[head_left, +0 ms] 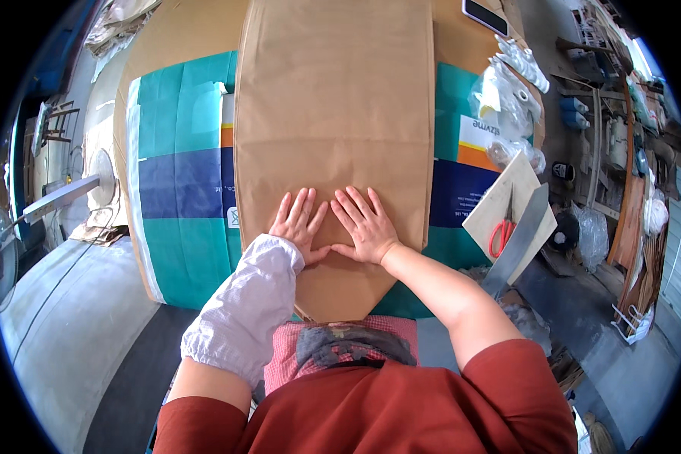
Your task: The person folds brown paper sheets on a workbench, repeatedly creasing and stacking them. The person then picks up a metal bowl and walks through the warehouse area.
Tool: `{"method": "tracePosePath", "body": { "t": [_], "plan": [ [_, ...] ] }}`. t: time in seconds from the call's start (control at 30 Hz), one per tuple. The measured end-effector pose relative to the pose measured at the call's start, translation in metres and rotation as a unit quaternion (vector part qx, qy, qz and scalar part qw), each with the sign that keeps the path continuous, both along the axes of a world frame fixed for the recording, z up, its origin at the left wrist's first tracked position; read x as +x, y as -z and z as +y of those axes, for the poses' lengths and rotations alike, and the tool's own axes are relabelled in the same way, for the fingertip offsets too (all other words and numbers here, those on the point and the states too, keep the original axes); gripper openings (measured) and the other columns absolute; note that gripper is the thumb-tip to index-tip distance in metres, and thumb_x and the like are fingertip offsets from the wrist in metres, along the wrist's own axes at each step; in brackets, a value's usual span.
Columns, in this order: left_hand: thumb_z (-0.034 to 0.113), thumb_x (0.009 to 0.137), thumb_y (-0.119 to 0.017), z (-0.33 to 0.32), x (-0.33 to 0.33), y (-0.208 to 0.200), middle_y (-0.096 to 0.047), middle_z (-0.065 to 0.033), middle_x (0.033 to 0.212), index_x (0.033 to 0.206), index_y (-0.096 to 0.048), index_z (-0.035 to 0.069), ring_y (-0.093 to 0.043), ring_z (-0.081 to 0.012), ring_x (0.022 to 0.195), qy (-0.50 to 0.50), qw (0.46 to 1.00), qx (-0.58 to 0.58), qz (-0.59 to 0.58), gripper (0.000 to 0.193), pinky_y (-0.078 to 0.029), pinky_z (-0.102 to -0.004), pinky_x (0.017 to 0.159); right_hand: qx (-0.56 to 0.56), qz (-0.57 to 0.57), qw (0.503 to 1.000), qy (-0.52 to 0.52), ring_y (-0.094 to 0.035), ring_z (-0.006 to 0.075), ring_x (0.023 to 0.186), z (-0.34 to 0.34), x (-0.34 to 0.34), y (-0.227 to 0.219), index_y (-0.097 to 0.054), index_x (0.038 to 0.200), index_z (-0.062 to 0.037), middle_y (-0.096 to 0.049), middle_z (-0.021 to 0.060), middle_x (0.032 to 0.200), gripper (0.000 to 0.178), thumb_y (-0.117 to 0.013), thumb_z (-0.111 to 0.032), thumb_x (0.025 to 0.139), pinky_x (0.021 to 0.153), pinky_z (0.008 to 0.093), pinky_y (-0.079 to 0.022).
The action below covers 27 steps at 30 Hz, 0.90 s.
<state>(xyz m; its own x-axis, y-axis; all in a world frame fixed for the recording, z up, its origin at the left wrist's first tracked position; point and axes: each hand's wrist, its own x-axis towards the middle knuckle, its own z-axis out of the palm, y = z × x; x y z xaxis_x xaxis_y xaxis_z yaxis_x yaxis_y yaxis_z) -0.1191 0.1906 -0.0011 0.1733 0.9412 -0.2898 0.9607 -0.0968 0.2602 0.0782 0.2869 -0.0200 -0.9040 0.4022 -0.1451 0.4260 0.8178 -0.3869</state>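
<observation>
A long brown kraft paper bag (333,106) lies flat in front of me, its near end tapering toward my waist. Both palms press on its lower part. My left hand (301,227), with a pale sleeve cover on the forearm, is flat with fingers spread. My right hand (365,227) lies flat beside it, fingers also apart, and the two thumbs meet or nearly meet. Neither hand holds anything. Beneath the paper is a green and blue printed sheet (178,181) that shows on both sides.
To the right, red-handled scissors (501,236) and a long grey metal blade (518,234) rest on a pale board (480,216). Clear plastic wrapping (507,106) and a white glove (523,63) lie beyond. A phone (486,17) sits at the far right edge. A fan (4,261) stands at left.
</observation>
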Motion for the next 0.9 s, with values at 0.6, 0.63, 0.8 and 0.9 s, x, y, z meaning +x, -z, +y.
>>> {"method": "tracePosePath", "body": {
  "t": [0.6, 0.63, 0.8, 0.9],
  "plan": [
    [0.059, 0.081, -0.061, 0.006, 0.025, -0.083, -0.022, -0.0209, 0.154, 0.149, -0.032, 0.021, -0.018, -0.0346, 0.144, -0.144, 0.979, -0.031, 0.139, 0.083, -0.013, -0.0569, 0.114, -0.151, 0.058, 0.857, 0.489, -0.04, 0.0388, 0.132, -0.018, 0.108, -0.01, -0.03, 0.143, 0.0046, -0.037, 0.0284, 0.144, 0.091, -0.069, -0.048, 0.08, 0.108, 0.046, -0.034],
    [0.058, 0.081, -0.062, 0.001, 0.017, -0.085, -0.025, -0.0212, 0.153, 0.149, -0.032, 0.017, -0.021, -0.0345, 0.143, -0.246, 0.961, -0.05, 0.112, 0.085, -0.016, -0.0549, 0.114, -0.184, 0.094, 0.842, 0.498, -0.041, 0.0393, 0.131, -0.018, 0.111, -0.007, -0.029, 0.143, 0.0066, -0.037, 0.0289, 0.144, 0.091, -0.069, -0.047, 0.08, 0.108, 0.0448, -0.035],
    [0.053, 0.077, -0.071, -0.068, -0.069, -0.02, -0.044, -0.0231, 0.142, 0.145, -0.032, -0.001, -0.041, -0.0359, 0.133, -0.486, 0.819, 0.008, -0.304, 0.095, -0.033, -0.0419, 0.11, -0.451, 0.248, 0.697, 0.5, -0.047, 0.0361, 0.126, -0.013, 0.106, -0.035, -0.034, 0.14, 0.0075, -0.047, 0.0271, 0.137, 0.088, -0.075, -0.041, 0.079, 0.106, 0.0406, -0.037],
    [0.05, 0.076, -0.073, -0.061, -0.062, -0.022, -0.052, -0.0245, 0.134, 0.14, -0.034, -0.009, -0.051, -0.0377, 0.123, -0.484, 0.846, 0.035, -0.219, 0.096, -0.039, -0.0347, 0.105, -0.364, 0.229, 0.767, 0.476, -0.046, 0.0357, 0.127, -0.025, 0.108, -0.05, -0.038, 0.137, 0.0059, -0.048, 0.0252, 0.137, 0.082, -0.075, -0.039, 0.079, 0.107, 0.041, -0.036]
  ]
}}
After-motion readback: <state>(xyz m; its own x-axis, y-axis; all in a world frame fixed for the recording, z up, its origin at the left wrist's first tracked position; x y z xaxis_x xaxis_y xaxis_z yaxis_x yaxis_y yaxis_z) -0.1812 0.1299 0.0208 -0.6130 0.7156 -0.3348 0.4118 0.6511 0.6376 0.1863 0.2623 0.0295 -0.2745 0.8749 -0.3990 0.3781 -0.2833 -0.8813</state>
